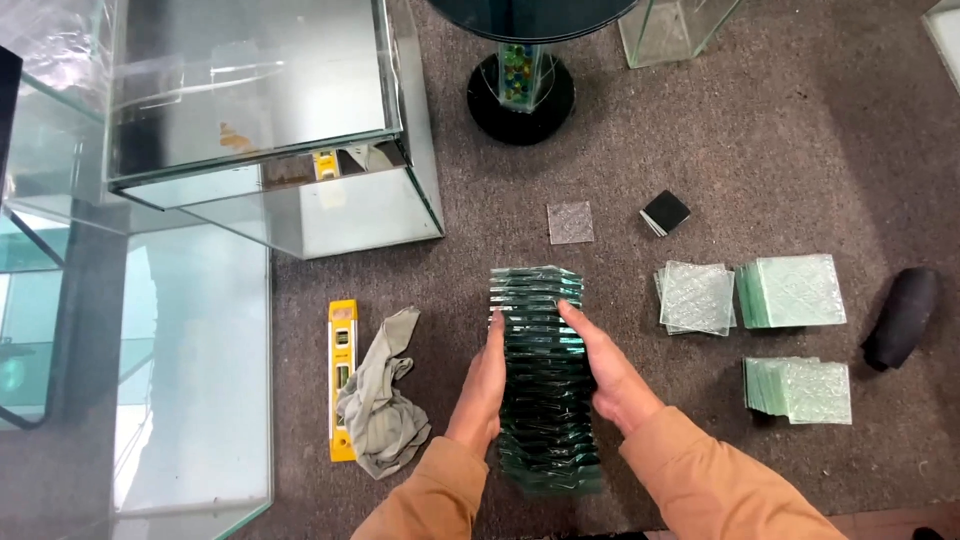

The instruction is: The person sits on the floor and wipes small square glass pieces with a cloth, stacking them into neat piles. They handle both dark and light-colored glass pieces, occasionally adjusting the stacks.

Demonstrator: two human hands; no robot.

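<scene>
A long row of square glass tiles (540, 300) stands on edge on the grey carpet, running from near my body outward. My left hand (482, 385) presses flat against the row's left side. My right hand (605, 370) presses against its right side, fingers reaching over the tile tops. Both hands squeeze the row between them. My sleeves are orange-brown.
A yellow spirit level (342, 375) and a grey rag (385, 400) lie to the left. Three stacks of textured glass tiles (795, 290) sit to the right, with a single tile (570, 222), a small black block (665, 212) and a dark object (902, 315). Glass tanks (260, 120) stand at left.
</scene>
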